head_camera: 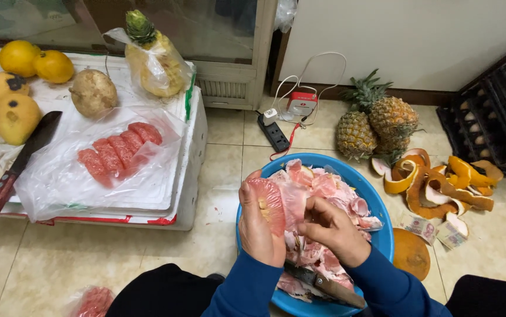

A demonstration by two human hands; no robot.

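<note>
My left hand (pixel 260 226) grips a pink pomelo segment (pixel 267 202) at lower centre of the frame, over the blue basin (pixel 382 238) of peelings. My right hand (pixel 330 229) pinches the thin skin (pixel 294 202) hanging off that segment. A knife (pixel 323 286) lies in the basin beneath my wrists. Peeled segments (pixel 118 149) rest on plastic at upper left.

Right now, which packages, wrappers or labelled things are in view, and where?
Clear plastic bag: on the white foam box, holding pink pomelo segments.
Clear bag: box's back edge, around a peeled pineapple.
Small red-and-white device: floor by the wall, white cables.
</note>
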